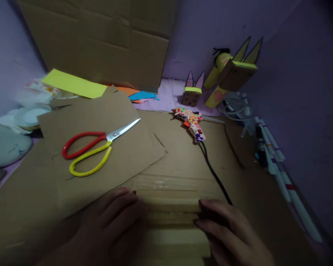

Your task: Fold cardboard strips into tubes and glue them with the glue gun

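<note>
A folded cardboard strip lies crosswise at the bottom middle, with creases along its length. At its left end is my left hand, blurred, its fingers closed on the strip's edge. My right hand pinches the right end, with finger and thumb on the folded layers. Past my hands, a flower-patterned glue gun rests on its side, and its black cord runs down toward my right hand. Scissors with one red and one yellow handle lie slightly open on a loose cardboard sheet to the left.
A large cardboard panel leans on the back wall. Two cardboard animal figures with pointed ears, a small one and a larger one, stand behind the glue gun. Markers line the right edge. Yellow paper lies at the back left.
</note>
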Available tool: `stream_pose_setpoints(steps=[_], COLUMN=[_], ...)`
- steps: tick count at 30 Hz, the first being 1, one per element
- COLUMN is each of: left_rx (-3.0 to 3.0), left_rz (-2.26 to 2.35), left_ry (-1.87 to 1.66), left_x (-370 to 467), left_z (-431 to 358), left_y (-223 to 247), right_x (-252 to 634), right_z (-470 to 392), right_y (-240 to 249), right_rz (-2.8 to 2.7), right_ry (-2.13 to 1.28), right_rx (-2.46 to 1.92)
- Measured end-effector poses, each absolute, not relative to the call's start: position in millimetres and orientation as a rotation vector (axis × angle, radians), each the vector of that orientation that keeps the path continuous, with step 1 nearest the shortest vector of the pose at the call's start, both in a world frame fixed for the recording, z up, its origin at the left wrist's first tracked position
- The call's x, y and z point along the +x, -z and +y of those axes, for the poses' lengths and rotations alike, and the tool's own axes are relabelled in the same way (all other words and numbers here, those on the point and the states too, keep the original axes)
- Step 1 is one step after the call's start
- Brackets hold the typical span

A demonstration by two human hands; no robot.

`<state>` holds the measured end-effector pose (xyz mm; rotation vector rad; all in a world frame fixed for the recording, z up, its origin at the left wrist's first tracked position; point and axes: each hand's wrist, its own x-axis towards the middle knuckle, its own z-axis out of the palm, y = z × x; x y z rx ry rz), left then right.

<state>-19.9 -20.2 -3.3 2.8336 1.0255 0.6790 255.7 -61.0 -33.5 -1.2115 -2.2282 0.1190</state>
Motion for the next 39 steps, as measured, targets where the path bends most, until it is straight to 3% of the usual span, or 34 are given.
stream_pose_setpoints(steps=[11, 21, 39], left_rx=[2.748, 2.643, 2.725], left_rz=[1.232, 1.108, 1.009], left_ry=[-0.543, -0.634, -0.488], left_x=[-26, -16, -25], left_z=[-37, -29, -31], left_y=[27, 23, 27], right_x=[263, 262, 260], right_z=[-73, -75, -66], right_y=[51, 48, 39], right_rz=[-2.368, -2.435, -2.319], right_ry=[-0.116, -0.160, -0.285], right_rx=[-1.318, -1.359, -1.368])
